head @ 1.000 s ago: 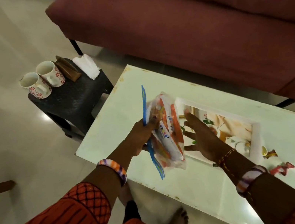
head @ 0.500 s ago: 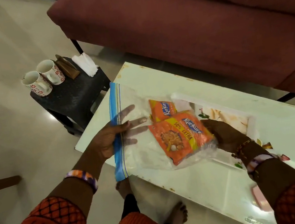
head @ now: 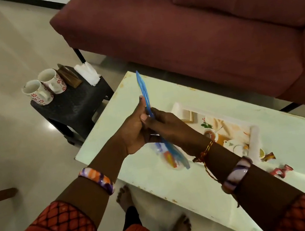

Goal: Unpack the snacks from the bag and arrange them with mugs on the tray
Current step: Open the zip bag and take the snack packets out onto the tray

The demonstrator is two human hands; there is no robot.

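The bag point(head: 145, 94) has turned edge-on — both hands now pinch it.

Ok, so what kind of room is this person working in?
Most likely a home living room: a maroon sofa, a low white coffee table in front of it, and a small black stool carrying two floral mugs.

Blue-zippered snack bag point(head: 144, 92) edge-on above tray point(head: 229, 132); mugs point(head: 45, 88) on stool.
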